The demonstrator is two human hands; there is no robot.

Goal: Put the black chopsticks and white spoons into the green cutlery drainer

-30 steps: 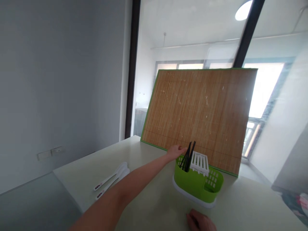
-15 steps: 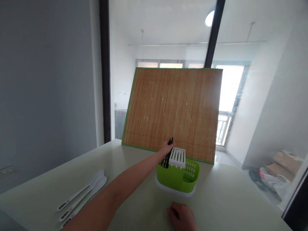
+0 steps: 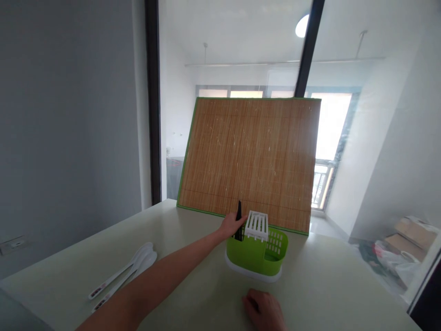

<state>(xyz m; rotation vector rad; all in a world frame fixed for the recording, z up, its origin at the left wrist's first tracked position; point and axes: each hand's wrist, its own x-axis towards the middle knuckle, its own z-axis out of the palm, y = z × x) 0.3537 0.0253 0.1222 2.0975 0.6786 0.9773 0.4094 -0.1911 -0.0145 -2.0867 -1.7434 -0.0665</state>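
My left hand (image 3: 231, 225) is closed around slim black sticks (image 3: 239, 210), which look like a bundle of chopsticks. They stand nearly upright at the left end of a green utensil basket (image 3: 244, 254) with a white base. Whether their lower ends rest inside the basket, I cannot tell. Beside them a white slotted rack (image 3: 257, 224) sits across the basket's top. My right hand (image 3: 264, 311) lies on the table in front of the basket, fingers curled in with nothing visible in them. White long-handled spoons (image 3: 144, 257) lie at the left, partly covered by my left forearm.
A large bamboo mat (image 3: 250, 156) with a green border leans against the glass behind the basket. The pale table (image 3: 327, 276) ends in an edge at the right. Beyond the glass, boxes (image 3: 409, 236) and bags lie on the floor.
My left hand has shifted slightly left and lower on the black sticks, and they now stand more upright. My left forearm covers more of the spoons. My right hand stays resting on the table.
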